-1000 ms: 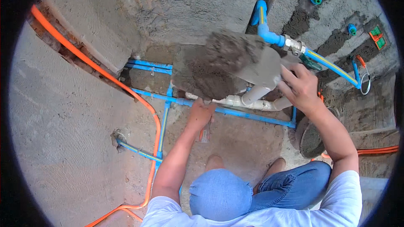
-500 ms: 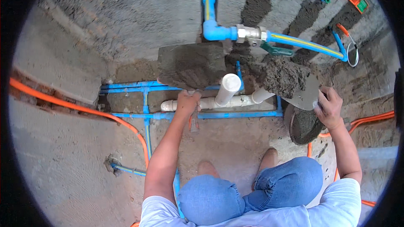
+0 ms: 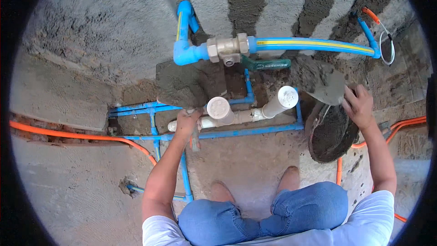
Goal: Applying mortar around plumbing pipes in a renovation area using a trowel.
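Note:
My left hand (image 3: 186, 124) grips the handle under a flat mortar board (image 3: 189, 84) that carries a slab of wet grey mortar, held just left of two upright white pipe stubs (image 3: 219, 108). My right hand (image 3: 359, 105) holds a trowel (image 3: 318, 81) heaped with mortar, raised above a round black pan of mortar (image 3: 332, 133) on the floor at my right. Both hands are at the base of a rough rendered wall.
A blue pipe with a brass valve (image 3: 227, 48) and green lever runs across the wall above the board. Thin blue pipes (image 3: 246, 132) lie in floor channels. Orange conduit (image 3: 82, 135) crosses left and right. My knees and shoes are below.
The loaded trowel has swung right and now hangs over the pan. The mortar board stays by the white pipes. My view has tilted up the wall.

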